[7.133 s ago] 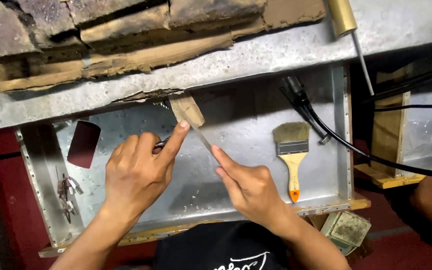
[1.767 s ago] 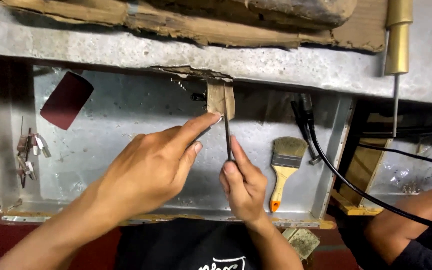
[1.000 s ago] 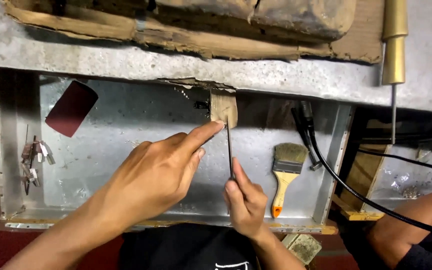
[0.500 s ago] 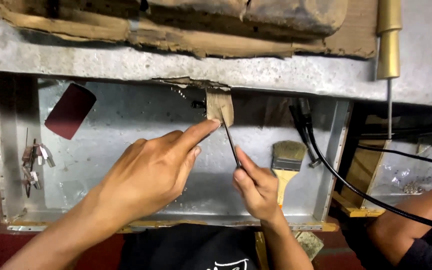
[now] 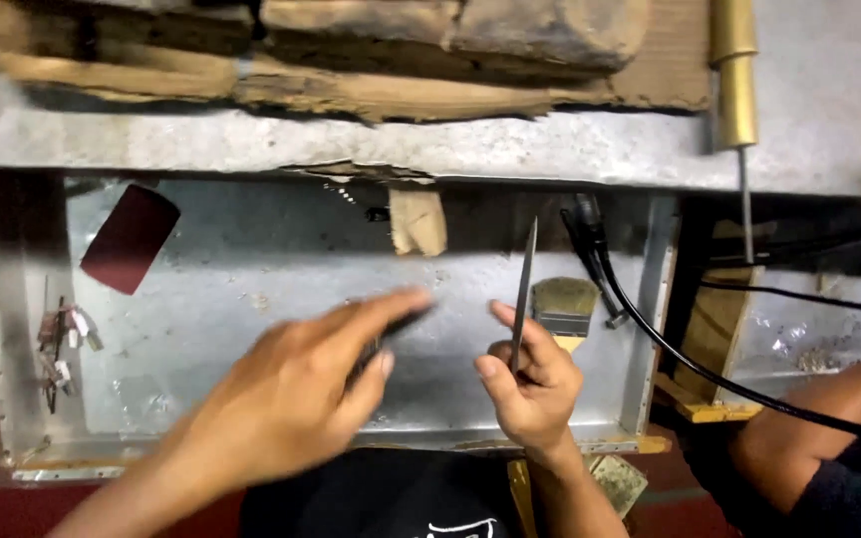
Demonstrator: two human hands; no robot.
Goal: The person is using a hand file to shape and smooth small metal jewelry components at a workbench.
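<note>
The right hand [image 5: 530, 384] pinches a thin blade [image 5: 523, 289] of dark, dull metal, smooth along its length. Under both hands lies a tray [image 5: 281, 259] of grey sheet metal, matt, scuffed and stained, with riveted edges. Just right of the right hand is a brush [image 5: 562, 304] with pale, soft bristles and a glossy yellow wooden handle. Beside that runs a smooth black rubbery cable [image 5: 670, 349]. Up and left of the left hand [image 5: 301, 399] sits a dark red matt card [image 5: 132, 239]. Far above the hands, rough, torn brown cardboard [image 5: 351, 60] rests on a speckled grey tabletop [image 5: 450, 149], beside a shiny brass-coloured tool [image 5: 734, 70].
</note>
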